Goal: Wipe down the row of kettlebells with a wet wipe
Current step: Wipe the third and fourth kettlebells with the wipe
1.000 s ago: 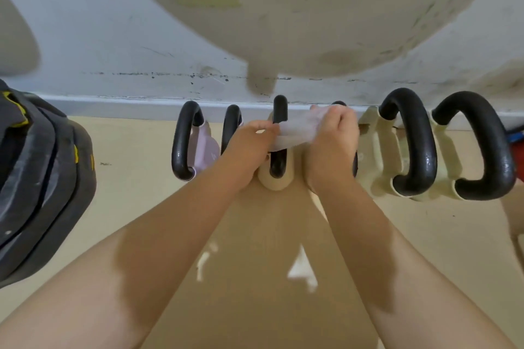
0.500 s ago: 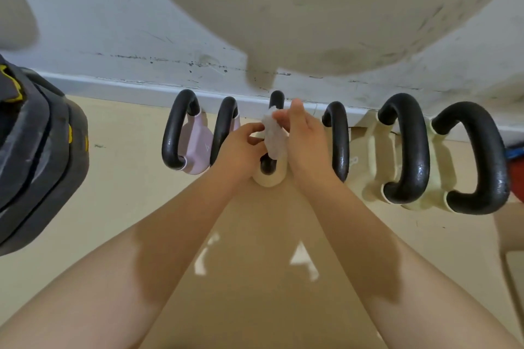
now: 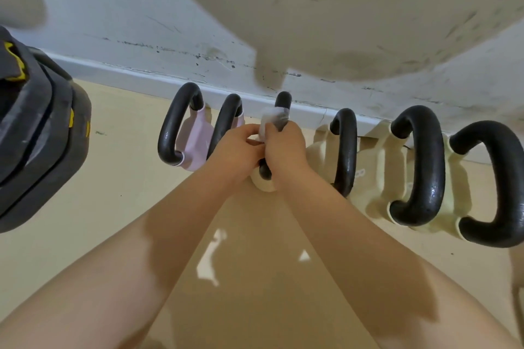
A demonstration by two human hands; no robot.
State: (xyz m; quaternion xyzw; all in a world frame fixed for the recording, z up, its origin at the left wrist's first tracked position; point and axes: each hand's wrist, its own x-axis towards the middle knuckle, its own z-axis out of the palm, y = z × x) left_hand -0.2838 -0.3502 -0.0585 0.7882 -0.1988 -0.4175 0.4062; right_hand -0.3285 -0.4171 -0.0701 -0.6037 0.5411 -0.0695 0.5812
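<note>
Along the wall (image 3: 113, 8), 6 kettlebells sit in a row; my right hand (image 3: 285, 147) wraps the wet wipe (image 3: 269, 122) round the third handle (image 3: 283, 99), just beyond my knuckles. My left hand (image 3: 236, 150), touching it, seems to pinch the wipe's edge. I should squeeze snugly and slide along the whole curve.

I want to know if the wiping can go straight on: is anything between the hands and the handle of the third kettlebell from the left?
Nothing visible. The wet wipe is already wrapped on the third kettlebell's handle, gripped by the right hand; the left hand holds it alongside.
</note>
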